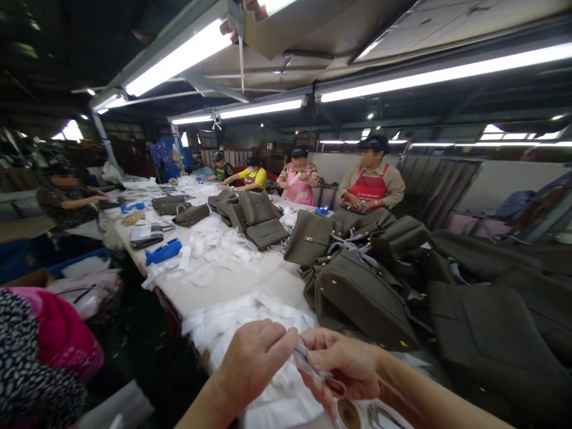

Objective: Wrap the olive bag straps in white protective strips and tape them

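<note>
My left hand (254,360) and my right hand (346,366) meet low in the view, over a heap of white paper strips (250,325) at the near edge of a long table (250,280). Both hands are closed in a pinch on a small clear plastic strip (308,364) held between them. My right hand also has a thin reddish loop (337,387) under its fingers; I cannot make out what it is. Olive-green handbags (361,298) lie just beyond my right hand.
More olive handbags (259,217) are piled along the table with scattered white papers (214,250) and a blue tool (163,251). Several people sit at the far end and left side. A person's patterned sleeve (31,369) is at my near left.
</note>
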{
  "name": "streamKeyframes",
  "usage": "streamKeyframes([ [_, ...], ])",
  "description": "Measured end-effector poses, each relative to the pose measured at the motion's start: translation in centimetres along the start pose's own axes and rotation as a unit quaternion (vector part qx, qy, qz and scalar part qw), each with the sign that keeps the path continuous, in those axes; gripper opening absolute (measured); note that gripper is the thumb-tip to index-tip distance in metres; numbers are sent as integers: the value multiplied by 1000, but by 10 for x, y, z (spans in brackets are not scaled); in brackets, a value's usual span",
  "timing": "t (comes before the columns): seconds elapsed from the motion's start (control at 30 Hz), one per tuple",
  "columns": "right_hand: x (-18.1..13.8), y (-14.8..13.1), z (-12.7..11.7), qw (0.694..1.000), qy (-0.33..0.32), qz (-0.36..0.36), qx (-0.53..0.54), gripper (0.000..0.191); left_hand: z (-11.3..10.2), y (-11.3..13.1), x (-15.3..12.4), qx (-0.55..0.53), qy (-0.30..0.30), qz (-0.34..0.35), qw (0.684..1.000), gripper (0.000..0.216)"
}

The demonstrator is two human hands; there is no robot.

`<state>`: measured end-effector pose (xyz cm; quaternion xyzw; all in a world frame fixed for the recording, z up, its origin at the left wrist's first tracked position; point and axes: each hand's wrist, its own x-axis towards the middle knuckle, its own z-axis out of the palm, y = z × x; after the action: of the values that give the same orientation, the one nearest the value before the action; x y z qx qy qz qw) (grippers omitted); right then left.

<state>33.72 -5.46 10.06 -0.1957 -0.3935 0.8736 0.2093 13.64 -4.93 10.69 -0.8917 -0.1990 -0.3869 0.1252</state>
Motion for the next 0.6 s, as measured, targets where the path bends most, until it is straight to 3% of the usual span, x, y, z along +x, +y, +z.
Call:
streamKeyframes([
  [0.1, -4, 8, 5, 999, 30, -22, -12, 47, 8, 2, -12, -112, 17, -82, 990, 27],
  [0.17, -7, 9, 9, 997, 67, -37, -29, 49, 14, 4, -23, -228, -2, -194, 954, 30],
  [0.3, -16, 0, 16, 985, 149, -82, -11, 46, 26, 8, -47, -451, -76, -411, 789, 35],
  [0.37, -22, -7, 19, 976, 186, -113, 17, 44, 30, 10, -60, -510, -101, -451, 725, 37],
  [0.43, -29, -18, 23, 969, 201, -140, 31, 42, 35, 12, -74, -541, -111, -478, 683, 37],
  [0.6, -59, -64, 31, 948, 218, -232, 25, 33, 48, 10, -115, -557, -114, -535, 625, 28],
])
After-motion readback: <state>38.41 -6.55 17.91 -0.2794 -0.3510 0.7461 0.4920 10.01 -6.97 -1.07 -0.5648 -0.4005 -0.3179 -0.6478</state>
